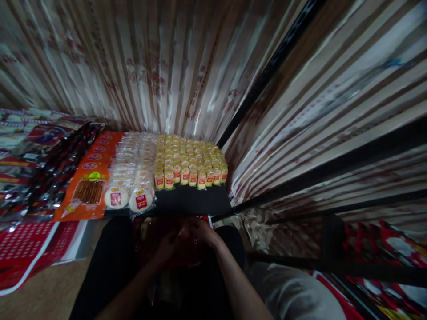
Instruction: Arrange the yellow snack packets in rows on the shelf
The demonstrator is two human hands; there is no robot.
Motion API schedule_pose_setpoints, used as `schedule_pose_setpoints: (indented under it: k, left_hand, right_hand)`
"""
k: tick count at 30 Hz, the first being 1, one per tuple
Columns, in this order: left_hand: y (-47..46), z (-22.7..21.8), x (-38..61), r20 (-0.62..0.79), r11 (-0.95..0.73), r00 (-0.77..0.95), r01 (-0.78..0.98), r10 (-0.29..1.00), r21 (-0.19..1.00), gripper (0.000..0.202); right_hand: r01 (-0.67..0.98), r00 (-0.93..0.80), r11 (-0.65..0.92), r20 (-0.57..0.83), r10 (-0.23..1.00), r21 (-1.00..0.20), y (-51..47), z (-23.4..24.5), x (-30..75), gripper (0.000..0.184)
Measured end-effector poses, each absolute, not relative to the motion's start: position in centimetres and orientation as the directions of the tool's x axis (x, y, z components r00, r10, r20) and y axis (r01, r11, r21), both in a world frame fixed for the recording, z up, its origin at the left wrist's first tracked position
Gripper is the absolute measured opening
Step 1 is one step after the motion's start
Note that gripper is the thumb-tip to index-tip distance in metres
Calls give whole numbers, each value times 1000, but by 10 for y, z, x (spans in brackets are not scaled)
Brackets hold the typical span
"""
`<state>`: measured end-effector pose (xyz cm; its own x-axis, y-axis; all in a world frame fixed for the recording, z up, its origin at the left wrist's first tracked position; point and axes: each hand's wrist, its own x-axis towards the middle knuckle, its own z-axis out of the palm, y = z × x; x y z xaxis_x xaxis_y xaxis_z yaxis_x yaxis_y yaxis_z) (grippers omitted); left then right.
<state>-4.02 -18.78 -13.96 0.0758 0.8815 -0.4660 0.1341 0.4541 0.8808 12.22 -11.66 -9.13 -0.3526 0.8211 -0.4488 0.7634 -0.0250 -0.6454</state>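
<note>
My left hand and my right hand are close together over a dark red container between my knees, under the shelf's front edge. Deep shadow and blur hide their fingers, so what they hold or touch cannot be made out. Just above them on the black shelf stand rows of small yellow packaged snacks with red labels. To their left lie two rows of round white crackers in clear wrappers. Beside those is a row of orange snack packets.
Dark shiny packets fill the shelf's left end. A red perforated basket with a white rim is at lower left. Pleated printed sheeting hangs behind, crossed by black frame bars. Red packets and a pale sack are at lower right.
</note>
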Motion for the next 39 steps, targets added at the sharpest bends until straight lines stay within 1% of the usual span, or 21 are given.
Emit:
schedule_pose_setpoints:
  k: [2, 4, 6, 10, 12, 15, 17, 20, 23, 26, 28, 30, 32, 34, 35, 39]
  left_hand:
    - [-188, -132, -44, -464, 458, -13, 179, 886, 870, 46]
    - [-187, -125, -49, -428, 432, -67, 211, 901, 877, 45]
    - [-185, -117, -52, -375, 383, -76, 221, 924, 897, 44]
    - [-183, -105, -55, -307, 309, -42, 213, 951, 927, 48]
    - [-186, -103, -54, -301, 298, -17, 207, 953, 932, 49]
    - [-193, -103, -52, -317, 312, -7, 194, 949, 930, 47]
    - [-199, -102, -49, -328, 324, -11, 181, 945, 928, 45]
    - [-202, -95, -45, -321, 327, -63, 192, 945, 925, 42]
    - [-193, -82, -45, -223, 244, -109, 257, 969, 935, 37]
    - [-174, -66, -46, -86, 144, -172, 359, 981, 922, 31]
    - [-160, -58, -45, -34, 123, -226, 392, 973, 912, 32]
    - [-148, -51, -42, 5, 100, -260, 390, 966, 915, 38]
    - [-138, -47, -40, 76, 39, -269, 397, 960, 917, 41]
    - [-131, -46, -38, 138, -23, -254, 411, 957, 912, 40]
    - [-128, -46, -38, 147, -34, -244, 414, 959, 909, 40]
    - [-118, -50, -39, 108, -5, -229, 411, 967, 912, 45]
  right_hand:
    - [660, -348, -75, -393, 851, -747, -122, -91, 119, 29]
    - [571, -347, -125, -376, 859, -811, -129, -88, 116, 27]
    - [545, -350, -141, -378, 857, -826, -137, -82, 111, 26]
    - [604, -288, -83, -314, 904, -793, -151, -65, 104, 22]
    - [630, -256, -70, -291, 922, -774, -155, -60, 102, 21]
    - [629, -208, -122, -318, 925, -768, -161, -62, 102, 19]
    - [567, -207, -171, -340, 917, -806, -165, -65, 104, 18]
    - [397, -253, -192, -308, 917, -897, -167, -65, 104, 17]
    - [288, -242, -155, -228, 943, -945, -159, -57, 101, 15]
    - [240, -213, -83, -135, 968, -967, -140, -46, 94, 15]
    - [284, -164, -26, -76, 983, -958, -123, -42, 89, 16]
    - [384, -97, 14, -25, 995, -923, -107, -40, 84, 16]
    - [485, -47, 40, 19, 999, -874, -92, -39, 79, 15]
    - [551, -26, 61, 56, 998, -832, -80, -39, 73, 14]
    - [573, -23, 76, 76, 997, -816, -76, -39, 70, 14]
    - [643, -45, 147, 155, 987, -752, -63, -39, 59, 16]
